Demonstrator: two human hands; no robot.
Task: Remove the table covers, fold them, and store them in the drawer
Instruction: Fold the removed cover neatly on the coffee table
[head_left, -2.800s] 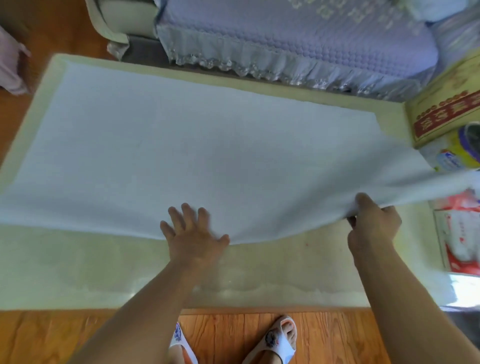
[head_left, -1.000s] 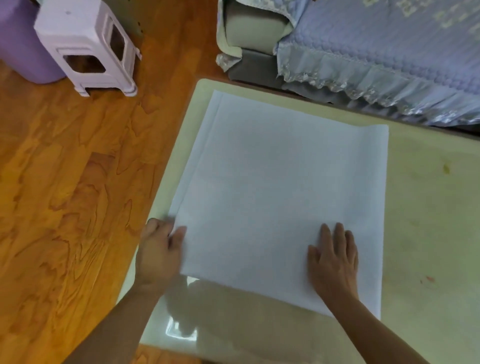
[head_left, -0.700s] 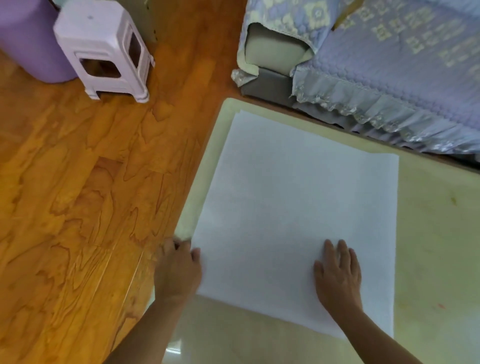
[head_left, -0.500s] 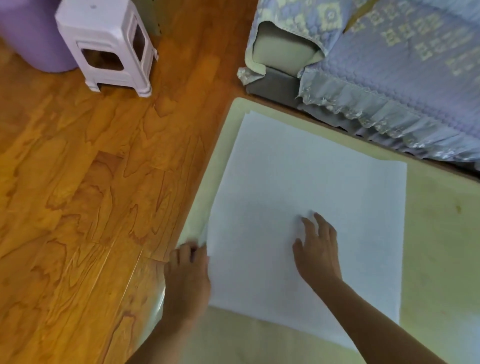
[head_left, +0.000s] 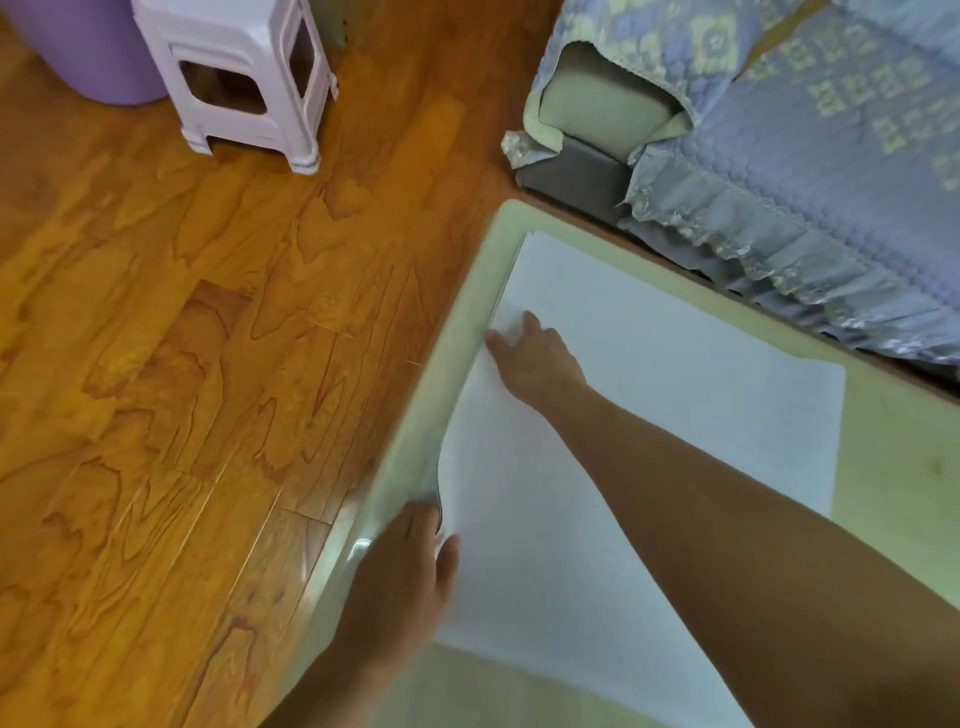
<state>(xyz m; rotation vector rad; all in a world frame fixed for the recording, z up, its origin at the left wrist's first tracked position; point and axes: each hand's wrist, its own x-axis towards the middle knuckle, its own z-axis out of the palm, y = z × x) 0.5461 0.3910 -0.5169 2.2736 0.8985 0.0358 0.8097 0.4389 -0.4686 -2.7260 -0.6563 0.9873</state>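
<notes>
I see white table cover (head_left: 649, 467) lying flat on bench (head_left: 909, 467), long axis away from me. Left hand (head_left: 400, 587) grips near-left edge; right hand (head_left: 535, 358) presses flat farther along the same edge.

No readable text, label, brand, number or sign is seen anywhere. The only marks that resemble writing are the pale yellow block-shaped figures woven into the purple sofa cover (head_left: 852, 104), and these cannot be read as characters. Nothing is printed on the white table cover (head_left: 649, 415) or the plastic stool (head_left: 234, 78).
</notes>
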